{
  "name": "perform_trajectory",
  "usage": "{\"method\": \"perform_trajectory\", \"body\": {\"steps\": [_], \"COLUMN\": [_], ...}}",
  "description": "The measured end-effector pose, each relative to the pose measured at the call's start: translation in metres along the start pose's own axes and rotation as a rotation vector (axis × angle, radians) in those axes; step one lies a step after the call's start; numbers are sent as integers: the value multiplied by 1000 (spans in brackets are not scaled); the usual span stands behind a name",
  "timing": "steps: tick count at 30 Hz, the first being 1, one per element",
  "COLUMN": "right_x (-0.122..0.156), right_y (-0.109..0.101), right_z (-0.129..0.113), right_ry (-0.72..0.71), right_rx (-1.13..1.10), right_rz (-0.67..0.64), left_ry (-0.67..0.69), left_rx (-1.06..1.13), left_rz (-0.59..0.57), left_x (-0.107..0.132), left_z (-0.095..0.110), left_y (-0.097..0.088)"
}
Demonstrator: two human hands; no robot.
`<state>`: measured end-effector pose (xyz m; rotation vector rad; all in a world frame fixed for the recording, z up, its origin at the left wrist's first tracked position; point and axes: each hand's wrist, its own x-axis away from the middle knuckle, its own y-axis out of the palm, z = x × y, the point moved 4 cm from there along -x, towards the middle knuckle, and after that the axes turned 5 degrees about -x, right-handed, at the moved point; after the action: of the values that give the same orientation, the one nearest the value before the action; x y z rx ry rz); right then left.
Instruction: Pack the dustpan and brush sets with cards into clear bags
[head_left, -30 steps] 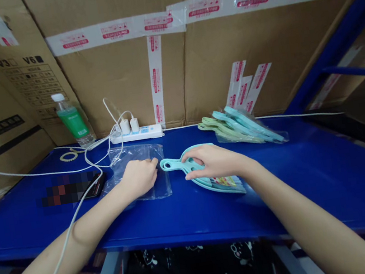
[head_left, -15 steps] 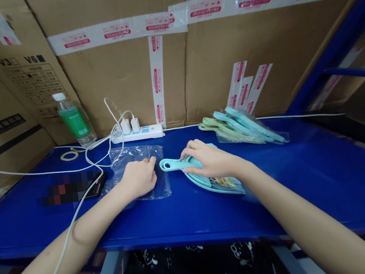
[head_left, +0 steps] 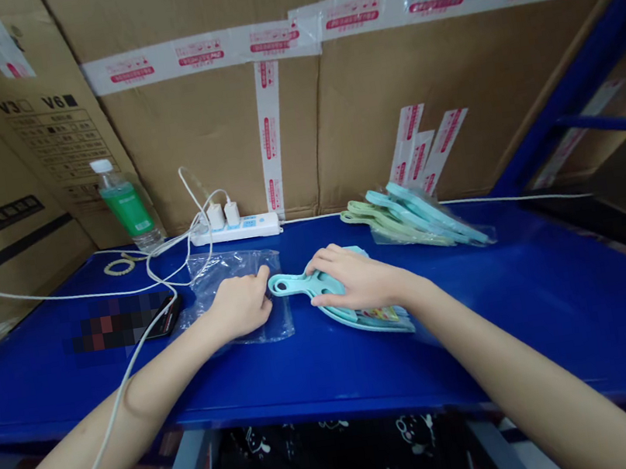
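Observation:
A light blue plastic dustpan (head_left: 297, 284) with a printed label lies on the blue shelf (head_left: 536, 311), handle pointing left. My right hand (head_left: 355, 279) rests on top of it, fingers curled over the handle's base. To its left a clear plastic bag (head_left: 235, 266) lies flat. My left hand (head_left: 238, 304) lies on the bag, fingers bent and pinching its right edge close to the handle's tip.
A bagged pile of blue and green dustpans (head_left: 410, 216) lies at the back right. A white power strip (head_left: 235, 229) with chargers and cables, a green-labelled bottle (head_left: 126, 207) and a dark phone (head_left: 164, 319) sit at the left. Cardboard boxes (head_left: 383, 75) wall the back.
My right hand has slid the dustpan slightly left, so its handle tip now lies beside my left hand at the bag's edge. The left hand has barely moved.

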<state>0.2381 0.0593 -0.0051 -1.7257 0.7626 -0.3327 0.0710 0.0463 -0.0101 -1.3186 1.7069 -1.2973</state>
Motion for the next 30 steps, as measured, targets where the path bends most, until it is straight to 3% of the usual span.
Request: {"method": "perform_trajectory", "body": {"steps": [11, 18, 23, 26, 30], "right_x": [-1, -1, -1, 2, 13], "right_y": [1, 1, 0, -8, -21], "right_z": [-1, -3, -1, 7, 30], "right_ry": [7, 1, -3, 88, 384], "right_rx": [9, -13, -33, -39, 26], "right_rz": [14, 16, 28, 64, 55], "left_ry": [-2, -8, 10, 24, 49], "left_rx": [35, 86, 126, 147, 127], "left_rz": [-8, 141, 171, 198, 188], "left_x": [-1, 0, 0, 2, 3], "left_z": [0, -3, -6, -5, -2], "left_y": [-2, -7, -10, -12, -12]}}
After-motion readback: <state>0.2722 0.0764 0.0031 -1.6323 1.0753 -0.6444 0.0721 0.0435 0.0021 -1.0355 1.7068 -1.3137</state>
